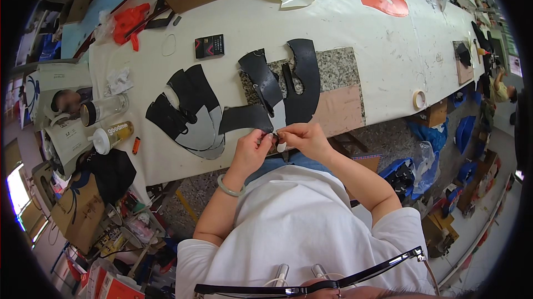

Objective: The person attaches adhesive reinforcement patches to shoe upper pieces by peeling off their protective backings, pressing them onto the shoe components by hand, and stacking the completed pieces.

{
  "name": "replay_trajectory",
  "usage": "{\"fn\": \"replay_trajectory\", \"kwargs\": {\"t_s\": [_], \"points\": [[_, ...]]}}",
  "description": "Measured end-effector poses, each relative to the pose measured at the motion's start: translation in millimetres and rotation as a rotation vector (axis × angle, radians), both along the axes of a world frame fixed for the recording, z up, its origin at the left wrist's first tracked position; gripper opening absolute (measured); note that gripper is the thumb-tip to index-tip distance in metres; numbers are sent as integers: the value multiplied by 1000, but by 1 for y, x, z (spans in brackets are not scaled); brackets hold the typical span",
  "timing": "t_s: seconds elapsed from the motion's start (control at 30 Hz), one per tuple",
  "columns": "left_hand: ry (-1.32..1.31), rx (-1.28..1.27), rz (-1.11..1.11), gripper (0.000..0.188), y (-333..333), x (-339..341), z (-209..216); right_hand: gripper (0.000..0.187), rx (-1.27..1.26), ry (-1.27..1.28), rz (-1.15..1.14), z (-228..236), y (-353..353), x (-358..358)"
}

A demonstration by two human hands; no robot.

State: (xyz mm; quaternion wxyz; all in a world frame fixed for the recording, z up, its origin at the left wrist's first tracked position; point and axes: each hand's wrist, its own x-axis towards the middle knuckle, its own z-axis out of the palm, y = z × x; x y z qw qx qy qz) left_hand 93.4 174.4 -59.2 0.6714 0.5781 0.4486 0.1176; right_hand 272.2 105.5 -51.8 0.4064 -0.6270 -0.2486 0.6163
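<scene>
At the table's near edge my two hands meet over a black and grey piece (261, 85) that looks like a cut shoe upper. My left hand (255, 148) is closed in a pinch at its lower edge. Close beside it, my right hand (306, 139) has thumb and fingers pinched together, with a small pale bit below them; what it grips is too small to make out. More of the black material (305, 82) curves away behind. Left of my hands lies a stack of similar black and grey pieces (205, 113).
A speckled stone slab (341, 71) lies under the pieces, with a pinkish board (338, 111) on it. Around the table are a black box (209, 46), an orange lighter (136, 145), a drink cup (114, 136), a clear jar (104, 109) and a tape roll (418, 99).
</scene>
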Motion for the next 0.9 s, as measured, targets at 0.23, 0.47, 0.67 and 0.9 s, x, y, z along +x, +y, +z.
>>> {"fn": "replay_trajectory", "kwargs": {"t_s": [0.23,0.47,0.67,0.9], "points": [[133,272,-150,15,-1,6,22,10,443,-618,218,8,2,-4],[-223,-257,406,15,-13,-21,-28,13,-82,440,-331,-19,0,7],[-488,-631,583,31,-20,2,-14,18,19,298,-211,-16,0,-22],[-220,-557,457,27,-19,-16,-30,18,-258,940,-528,-65,-13,25]]}}
